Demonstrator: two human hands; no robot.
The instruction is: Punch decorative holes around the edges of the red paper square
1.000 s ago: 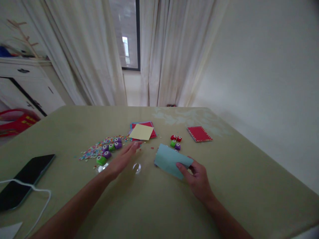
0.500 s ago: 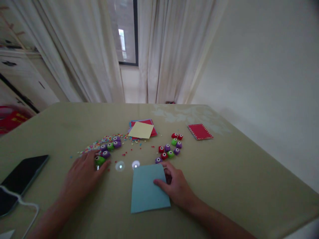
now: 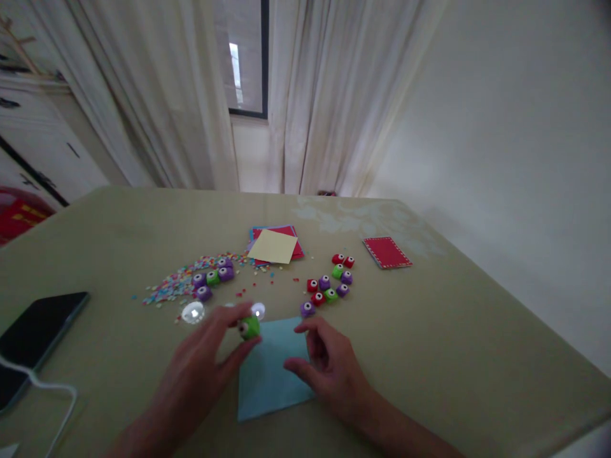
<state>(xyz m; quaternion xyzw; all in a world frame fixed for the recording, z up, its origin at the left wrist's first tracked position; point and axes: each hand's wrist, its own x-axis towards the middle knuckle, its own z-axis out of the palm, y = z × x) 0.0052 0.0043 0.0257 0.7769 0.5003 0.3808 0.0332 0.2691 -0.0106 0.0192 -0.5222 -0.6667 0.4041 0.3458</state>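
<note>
Between the thumb and fingers of my left hand (image 3: 203, 356) is a small green block with an eye on it (image 3: 250, 327), held over the upper left of a light blue square of paper (image 3: 272, 372). My right hand (image 3: 337, 362) rests at the paper's right edge, thumb and fingers apart, with nothing between them. Beyond it lies a group of red, green and purple eye blocks (image 3: 324, 282). More purple and green eye blocks (image 3: 212, 277) sit at the left, beside scattered colourful confetti bits (image 3: 176, 284).
Clear round discs (image 3: 193, 312) lie near my left hand. Farther back is a stack of coloured paper squares with a yellow one on top (image 3: 274, 247). A red square with a dashed border (image 3: 387, 252) is at the right. A phone (image 3: 38, 343) with a white cable (image 3: 62, 388) lies left.
My left hand has picked up the green block and carried it right, over the paper. My right hand has let go of the paper's edge, and the paper has shifted slightly left and turned.
</note>
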